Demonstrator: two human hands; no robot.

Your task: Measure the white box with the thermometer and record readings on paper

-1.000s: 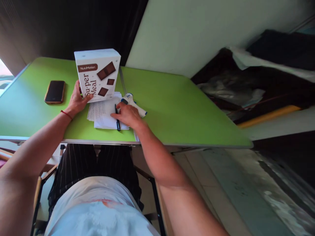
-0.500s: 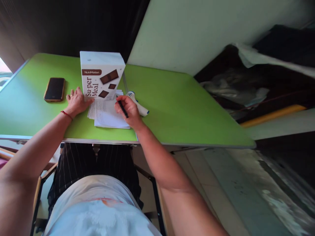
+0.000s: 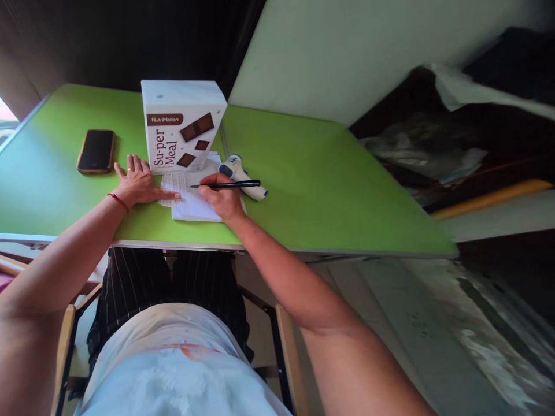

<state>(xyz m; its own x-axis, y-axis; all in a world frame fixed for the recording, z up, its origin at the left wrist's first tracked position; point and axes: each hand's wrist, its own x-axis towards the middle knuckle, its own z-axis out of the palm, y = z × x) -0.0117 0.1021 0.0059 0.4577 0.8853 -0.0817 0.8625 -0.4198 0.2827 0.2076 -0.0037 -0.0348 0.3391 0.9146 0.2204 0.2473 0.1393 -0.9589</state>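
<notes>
Plainly legible on the white box [image 3: 173, 133] is "NutriMotion", in pale letters on a brown banner, with "Su-per Meal" below in brown type turned sideways, running upward. Beside that name are 3 printed brown pieces that look like chocolate. The box stands upright on the green desk [image 3: 329, 190], at the far edge of the papers [image 3: 195, 209].

Of the 2 hands, the right hand [image 3: 222, 199] grips a black pen [image 3: 240, 184] above the papers, its tip pointing left toward rows of writing too small to read; whether the tip touches the sheet, I cannot tell. The left hand [image 3: 137, 184] holds nothing: it lies spread on the desk, its thumb reaching onto the left side of the papers. A red bracelet [image 3: 118, 201] circles that wrist.

Just right of the papers lies a white and blue handheld device [image 3: 236, 167], partly behind the pen. A phone [image 3: 96, 151] with a dark screen lies to the left of the box.
</notes>
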